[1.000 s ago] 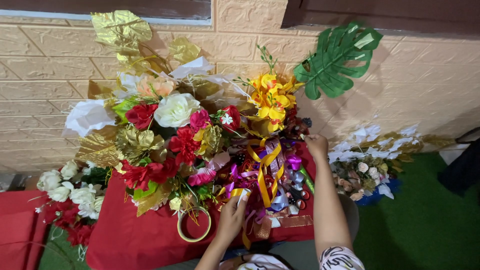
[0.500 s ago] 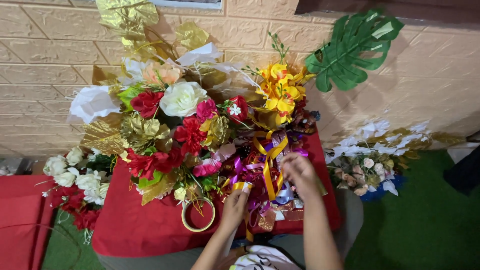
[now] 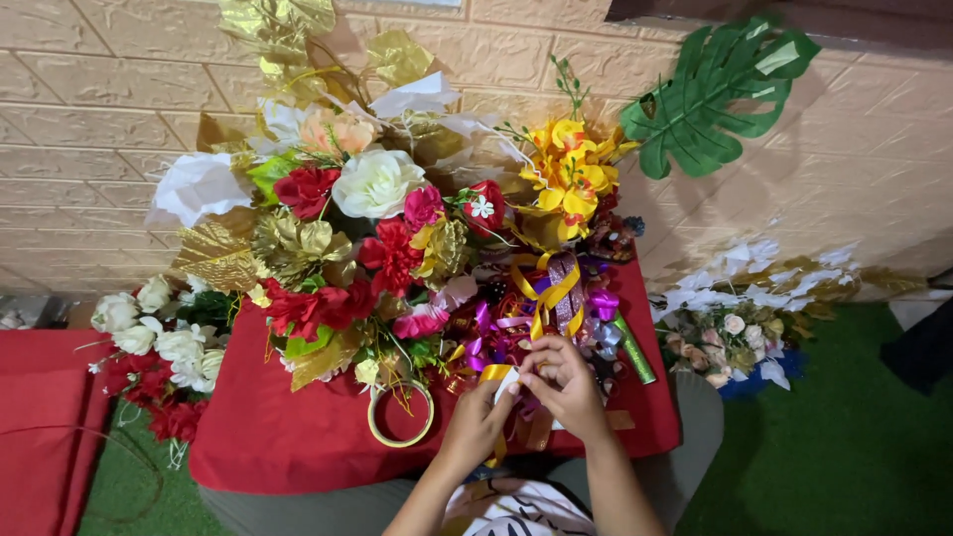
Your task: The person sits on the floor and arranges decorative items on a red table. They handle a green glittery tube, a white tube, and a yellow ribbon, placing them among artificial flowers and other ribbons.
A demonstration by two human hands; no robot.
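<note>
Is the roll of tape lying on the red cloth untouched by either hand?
Yes: the tape roll lies alone on the red cloth, while the left hand and right hand meet over the ribbons.

What is pinched between the left hand [image 3: 483, 417] and right hand [image 3: 561, 382] is largely hidden by the fingers. The gold leaf [image 3: 273, 20] is cut off by the top edge.

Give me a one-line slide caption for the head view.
Both hands, left hand and right hand, work a gold ribbon beside a flower arrangement on a red cloth.
</note>
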